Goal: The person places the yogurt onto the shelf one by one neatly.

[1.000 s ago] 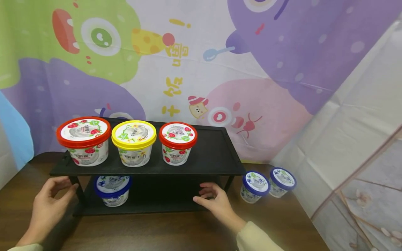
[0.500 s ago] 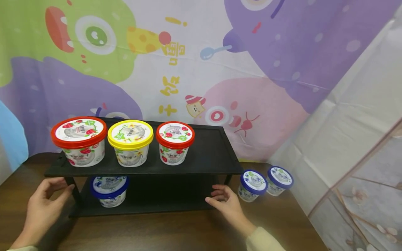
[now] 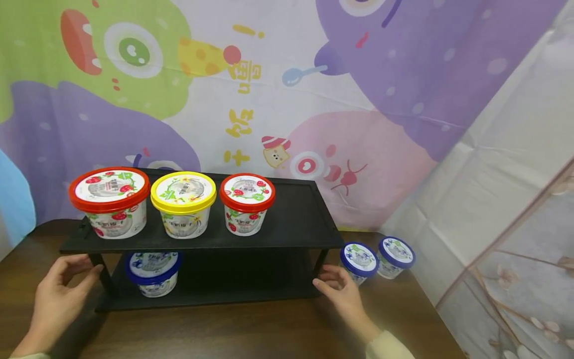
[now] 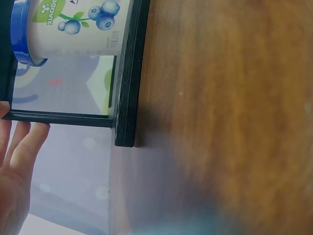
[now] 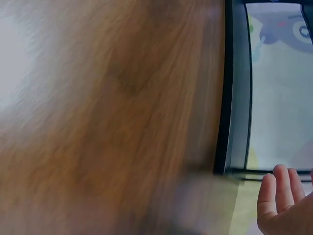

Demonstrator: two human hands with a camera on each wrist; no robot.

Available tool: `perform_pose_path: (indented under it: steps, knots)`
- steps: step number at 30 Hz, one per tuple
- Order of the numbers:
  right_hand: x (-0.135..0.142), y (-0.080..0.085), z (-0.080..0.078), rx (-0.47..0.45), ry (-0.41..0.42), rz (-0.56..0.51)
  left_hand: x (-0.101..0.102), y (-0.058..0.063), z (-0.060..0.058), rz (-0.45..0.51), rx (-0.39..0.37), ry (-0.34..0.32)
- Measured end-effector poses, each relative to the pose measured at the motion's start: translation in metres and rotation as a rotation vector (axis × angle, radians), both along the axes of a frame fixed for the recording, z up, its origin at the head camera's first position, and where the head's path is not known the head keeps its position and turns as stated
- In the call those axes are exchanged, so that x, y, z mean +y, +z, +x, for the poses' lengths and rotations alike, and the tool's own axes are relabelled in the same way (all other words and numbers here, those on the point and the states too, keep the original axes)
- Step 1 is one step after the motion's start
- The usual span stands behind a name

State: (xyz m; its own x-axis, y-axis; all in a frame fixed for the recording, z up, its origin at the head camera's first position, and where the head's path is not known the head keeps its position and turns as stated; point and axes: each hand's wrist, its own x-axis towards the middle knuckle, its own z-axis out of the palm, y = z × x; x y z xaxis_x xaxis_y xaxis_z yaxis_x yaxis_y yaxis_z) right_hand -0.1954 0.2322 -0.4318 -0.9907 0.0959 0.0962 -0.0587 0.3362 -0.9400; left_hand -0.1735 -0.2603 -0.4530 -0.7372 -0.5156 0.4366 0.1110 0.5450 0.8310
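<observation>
A black two-tier rack (image 3: 287, 219) stands on the wooden table. My left hand (image 3: 58, 299) holds its left post, the thumb on the inner side and the fingers on the outer side in the left wrist view. Close around the right post is my right hand (image 3: 345, 296), its fingertips (image 5: 281, 174) right at the post in the right wrist view. On the top tier sit a large red-lidded tub (image 3: 114, 219), a yellow-lidded tub (image 3: 186, 219) and a smaller red-lidded tub (image 3: 246, 217). A blue-lidded blueberry tub (image 3: 154, 284) is on the lower tier, at the left.
Two blue-lidded tubs (image 3: 358, 259) stand on the table (image 3: 215, 331) right of the rack, one close behind my right hand. A cartoon-printed cloth (image 3: 251, 99) hangs behind, and a pale floral cloth (image 3: 506, 239) slopes down the right side.
My right hand has moved rightward from in front of the lower tier to the right post. The left hand stays at the left post. The whole view has shifted slightly.
</observation>
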Motion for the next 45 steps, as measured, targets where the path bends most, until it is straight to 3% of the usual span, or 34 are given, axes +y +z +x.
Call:
perform_pose_path:
  steps: [9, 17, 26, 36, 45]
  knots:
    - [0.027, -0.005, 0.005, -0.013, -0.117, 0.005, -0.003, -0.004, -0.003, 0.014, 0.039, -0.014]
    - [0.052, -0.009, 0.005, -0.001, -0.242, 0.034, -0.004, -0.008, -0.004, 0.023, -0.022, 0.009]
    - [0.072, -0.017, 0.001, -0.004, -0.353, 0.036, -0.001, -0.002, -0.001, 0.026, -0.023, 0.005]
    - [0.082, -0.019, -0.003, -0.06, -0.383, 0.059, -0.007, -0.012, -0.004, 0.019, 0.03, -0.014]
    - [0.083, -0.023, -0.014, -0.106, -0.325, 0.101, -0.003, -0.005, -0.002, 0.026, 0.045, -0.003]
